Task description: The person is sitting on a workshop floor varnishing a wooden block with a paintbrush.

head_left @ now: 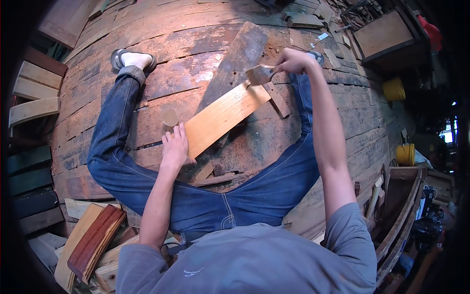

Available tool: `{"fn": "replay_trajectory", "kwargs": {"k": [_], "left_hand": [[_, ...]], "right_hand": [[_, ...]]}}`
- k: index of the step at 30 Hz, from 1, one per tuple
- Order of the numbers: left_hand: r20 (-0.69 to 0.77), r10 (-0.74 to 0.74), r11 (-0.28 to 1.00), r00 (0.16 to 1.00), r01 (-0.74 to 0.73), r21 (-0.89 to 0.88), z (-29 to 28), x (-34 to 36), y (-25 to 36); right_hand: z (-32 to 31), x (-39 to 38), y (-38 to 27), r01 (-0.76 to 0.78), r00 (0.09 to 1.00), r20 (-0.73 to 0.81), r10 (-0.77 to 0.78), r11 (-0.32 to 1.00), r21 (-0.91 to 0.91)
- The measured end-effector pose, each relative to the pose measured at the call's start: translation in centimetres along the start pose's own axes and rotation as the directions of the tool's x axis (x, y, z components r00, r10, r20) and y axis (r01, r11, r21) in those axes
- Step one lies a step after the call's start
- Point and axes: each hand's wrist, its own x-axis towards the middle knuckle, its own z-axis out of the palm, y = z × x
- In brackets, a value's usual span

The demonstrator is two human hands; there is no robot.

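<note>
Long, flat board (227,115), honey-yellow, with straight edges, a smooth face and a slight sheen. Lies aslant between the spread legs in blue denim (117,110), near end to the left, far end to the right, partly over a dark, weathered plank (245,46) with a stained, rough surface. At the board's near end, left hand (175,147), fingers bent over the edge and thumb apart from them, holding the wood. Above the board's far end, right hand (296,61), fingers pinched narrow around the handle of a brush (260,74): wide, flat and brown-bristled, tips pointing left. Touching the board or just above it, cannot tell.

Just left of the board, near the left fingers, a round tan disc or cup top (170,117); cannot tell which, nor any contents. Under the board's far end, a narrow brown strip (278,100). All around the board, floor planks (171,44), worn, gapped and dusted reddish.

Well right of the board, two yellow buckets (405,154), insides hidden. Lower right of it, an open-topped wooden box (402,172), long-sided and brown. Lower left of it, a reddish-brown slab (95,240), split-edged, against pale curved timber (77,245).
</note>
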Motion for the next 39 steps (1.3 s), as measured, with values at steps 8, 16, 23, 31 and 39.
{"fn": "replay_trajectory", "kwargs": {"k": [8, 16, 23, 31, 39], "left_hand": [[-0.020, 0.001, 1.000, 1.000, -0.001, 0.000, 0.3, 0.0, 0.1], [0.013, -0.006, 1.000, 1.000, 0.006, -0.009, -0.1, 0.0, 0.1], [0.025, -0.025, 1.000, 0.999, 0.026, -0.009, -0.1, 0.1, 0.1], [-0.011, 0.029, 0.999, 1.000, -0.029, -0.039, 0.0, -0.2, -0.1], [-0.017, 0.054, 0.990, 0.998, -0.055, -0.127, -2.6, -1.3, 0.0]], "right_hand": [[1.6, 0.8, 0.3, -0.166, 0.978, 0.137, 0.155, 0.984, 0.071], [1.2, 0.0, 1.1, -0.066, 0.994, -0.088, 0.057, 0.993, -0.100], [2.2, 1.0, -3.2, 0.084, 0.986, 0.137, -0.090, 0.995, 0.053], [1.7, 1.9, 5.8, -0.181, 0.983, 0.084, 0.164, 0.950, 0.256], [5.6, -5.4, 8.5, -0.069, 0.955, -0.181, 0.234, 0.771, 0.633]]}}
